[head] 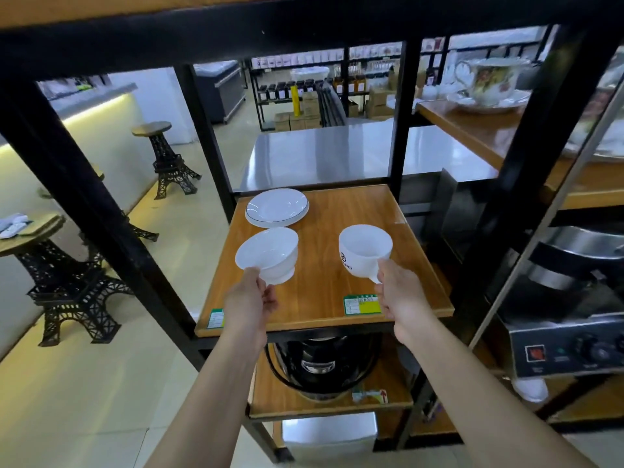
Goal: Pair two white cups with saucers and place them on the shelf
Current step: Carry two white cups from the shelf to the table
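Note:
Two stacked white saucers (277,207) with a thin dark rim line lie at the back left of the wooden shelf (337,298). My left hand (250,298) pinches the near rim of a plain white cup (270,255), held tilted just above the shelf's left side. A second white cup (364,251), with a black logo on its side, is gripped by its handle in my right hand (395,292) over the shelf's middle right. Both cups hang apart from the saucers.
Black metal posts frame the shelf on both sides, with a low beam overhead. A black appliance (320,363) sits on the shelf below. A floral cup on a saucer (489,82) stands on the right rack. Tower-shaped stools (169,157) stand on the floor to the left.

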Available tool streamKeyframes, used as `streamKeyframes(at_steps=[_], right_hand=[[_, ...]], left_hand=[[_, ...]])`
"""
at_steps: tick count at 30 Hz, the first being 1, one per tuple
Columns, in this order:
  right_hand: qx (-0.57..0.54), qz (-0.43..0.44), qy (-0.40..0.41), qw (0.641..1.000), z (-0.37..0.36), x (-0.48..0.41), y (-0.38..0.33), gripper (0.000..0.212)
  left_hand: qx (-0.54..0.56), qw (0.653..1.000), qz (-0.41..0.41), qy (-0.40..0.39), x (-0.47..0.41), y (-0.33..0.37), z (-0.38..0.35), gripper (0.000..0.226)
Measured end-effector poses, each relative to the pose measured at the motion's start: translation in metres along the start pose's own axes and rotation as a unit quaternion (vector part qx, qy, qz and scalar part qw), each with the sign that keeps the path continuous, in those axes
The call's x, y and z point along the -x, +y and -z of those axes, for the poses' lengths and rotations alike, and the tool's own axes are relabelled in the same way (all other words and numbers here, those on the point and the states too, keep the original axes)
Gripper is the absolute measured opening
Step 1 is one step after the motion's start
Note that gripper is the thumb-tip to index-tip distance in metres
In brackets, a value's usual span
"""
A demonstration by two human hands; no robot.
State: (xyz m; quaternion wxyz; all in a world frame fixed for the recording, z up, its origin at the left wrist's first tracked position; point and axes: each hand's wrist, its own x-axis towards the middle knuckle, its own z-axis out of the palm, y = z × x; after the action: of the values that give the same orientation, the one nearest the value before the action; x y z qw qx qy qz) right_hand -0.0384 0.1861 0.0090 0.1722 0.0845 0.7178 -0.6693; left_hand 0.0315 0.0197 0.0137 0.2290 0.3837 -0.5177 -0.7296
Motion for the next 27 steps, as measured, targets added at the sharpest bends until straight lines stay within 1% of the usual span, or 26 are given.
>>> streamKeyframes(at_steps=[2, 4, 6, 8, 12, 16, 18, 22, 24, 26, 27], right_hand=[[-0.025, 0.002, 0.025, 0.999, 0.001, 0.019, 0.006, 0.030], [-0.057, 0.009, 0.045, 0.997, 0.005, 0.041, 0.013, 0.028], [-0.073, 0.025, 0.067, 0.995, 0.011, 0.063, 0.020, 0.021], [-0.090, 0.035, 0.092, 0.991, 0.019, 0.084, 0.029, 0.017], [-0.144, 0.018, 0.172, 0.974, 0.037, 0.129, 0.047, 0.023], [-0.168, 0.015, 0.253, 0.953, 0.075, 0.173, 0.066, 0.031], [-0.190, 0.022, 0.295, 0.936, 0.103, 0.194, 0.081, 0.033], [-0.199, 0.048, 0.388, 0.899, 0.167, 0.244, 0.109, 0.039], [-0.202, 0.056, 0.434, 0.876, 0.201, 0.274, 0.123, 0.040], [-0.208, 0.055, 0.484, 0.848, 0.236, 0.307, 0.139, 0.040], [-0.214, 0.054, 0.508, 0.833, 0.253, 0.324, 0.146, 0.040]], left_hand=[[-0.014, 1.000, -0.024, -0.010, 0.013, 0.002, 0.008, 0.033], [0.000, 0.999, -0.038, -0.021, 0.027, 0.005, 0.016, 0.032], [0.025, 0.999, -0.032, -0.035, 0.042, 0.008, 0.024, 0.032], [0.027, 0.998, -0.028, -0.050, 0.054, 0.006, 0.034, 0.033], [-0.004, 0.994, -0.033, -0.102, 0.079, -0.006, 0.047, 0.035], [-0.042, 0.982, -0.025, -0.184, 0.116, -0.021, 0.033, 0.051], [-0.059, 0.972, -0.018, -0.228, 0.143, -0.031, 0.018, 0.050], [-0.084, 0.945, 0.000, -0.316, 0.204, -0.061, -0.016, 0.044], [-0.100, 0.926, 0.004, -0.364, 0.237, -0.080, -0.034, 0.052], [-0.123, 0.911, 0.010, -0.394, 0.276, -0.098, -0.052, 0.061], [-0.129, 0.904, 0.016, -0.407, 0.298, -0.107, -0.061, 0.058]])
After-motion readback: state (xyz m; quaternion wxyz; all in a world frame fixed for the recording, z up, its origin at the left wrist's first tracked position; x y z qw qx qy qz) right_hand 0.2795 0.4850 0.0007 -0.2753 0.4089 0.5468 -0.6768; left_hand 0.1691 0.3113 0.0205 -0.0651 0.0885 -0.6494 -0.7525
